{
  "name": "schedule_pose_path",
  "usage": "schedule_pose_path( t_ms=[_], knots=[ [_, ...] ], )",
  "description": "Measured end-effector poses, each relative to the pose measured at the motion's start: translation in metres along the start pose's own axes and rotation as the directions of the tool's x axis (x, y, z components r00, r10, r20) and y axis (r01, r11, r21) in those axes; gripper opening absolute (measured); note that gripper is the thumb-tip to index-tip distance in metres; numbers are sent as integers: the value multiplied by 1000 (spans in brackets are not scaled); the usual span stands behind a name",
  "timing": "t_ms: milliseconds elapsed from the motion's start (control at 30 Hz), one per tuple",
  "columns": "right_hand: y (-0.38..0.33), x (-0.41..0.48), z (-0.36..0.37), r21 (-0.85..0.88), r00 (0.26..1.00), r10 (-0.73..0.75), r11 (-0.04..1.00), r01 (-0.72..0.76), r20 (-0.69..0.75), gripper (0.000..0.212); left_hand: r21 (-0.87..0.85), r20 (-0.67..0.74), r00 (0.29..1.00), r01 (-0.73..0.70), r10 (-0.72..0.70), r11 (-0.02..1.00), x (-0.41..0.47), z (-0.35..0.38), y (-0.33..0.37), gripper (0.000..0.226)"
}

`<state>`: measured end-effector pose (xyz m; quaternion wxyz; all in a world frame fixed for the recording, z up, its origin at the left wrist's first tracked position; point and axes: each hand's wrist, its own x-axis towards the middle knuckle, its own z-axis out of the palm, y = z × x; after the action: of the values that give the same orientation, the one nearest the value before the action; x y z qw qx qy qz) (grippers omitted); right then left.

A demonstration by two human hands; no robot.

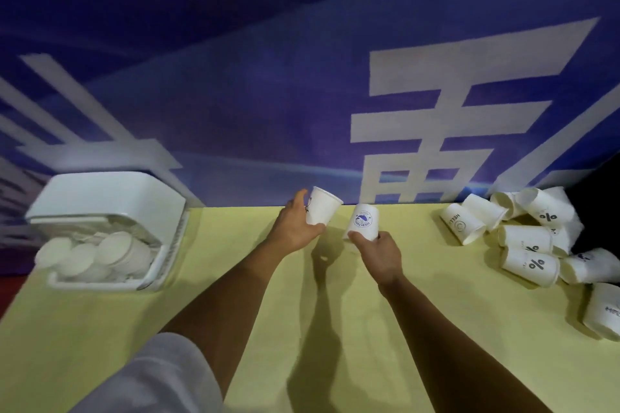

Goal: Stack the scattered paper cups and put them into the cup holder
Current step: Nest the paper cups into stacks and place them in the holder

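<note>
Left hand [295,228] holds a white paper cup tilted mouth-up [323,208] above the far edge of the pale yellow table [235,278], thumb and fingers curled round its lower wall; right hand [380,255] just beside it grips a white paper cup with a round blue logo [364,221] by the end nearest the palm, fingertips wrapped round it, the far fingers hidden behind the cup; the two cups are near, not touching. Heap of white printed paper cups [530,238] lies on its sides well off to the right; white plastic cup holder with a raised lid [110,198] sits at the left, rows of cup rims showing inside. Judgement: cups are very light, thin-walled and easily dented; the rolled rim is the stiffest part, the mid-wall buckles under a squeeze; best held low on the wall or at the rim with light, even pressure; smooth paper should nest readily if axes are lined up, but may jam if pushed in crooked.
</note>
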<state>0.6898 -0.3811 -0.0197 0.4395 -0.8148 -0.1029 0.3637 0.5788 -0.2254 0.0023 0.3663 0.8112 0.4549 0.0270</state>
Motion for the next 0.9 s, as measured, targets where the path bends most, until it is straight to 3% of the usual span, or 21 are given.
schedule_pose_path(
  t_ms=[167,633,900],
  knots=[
    [-37,-46,60,0,994,-85,996,85,63,42,-65,-82,995,45,-50,997,-49,-66,-69,90],
    [-87,-164,279,-124,965,-220,963,238,140,67,-181,-160,987,-32,3,983,-142,-239,-271,89],
    [-105,-189,332,-185,937,-285,928,323,204,62,-275,-336,930,51,-146,960,-162,-283,-328,91]
  ],
)
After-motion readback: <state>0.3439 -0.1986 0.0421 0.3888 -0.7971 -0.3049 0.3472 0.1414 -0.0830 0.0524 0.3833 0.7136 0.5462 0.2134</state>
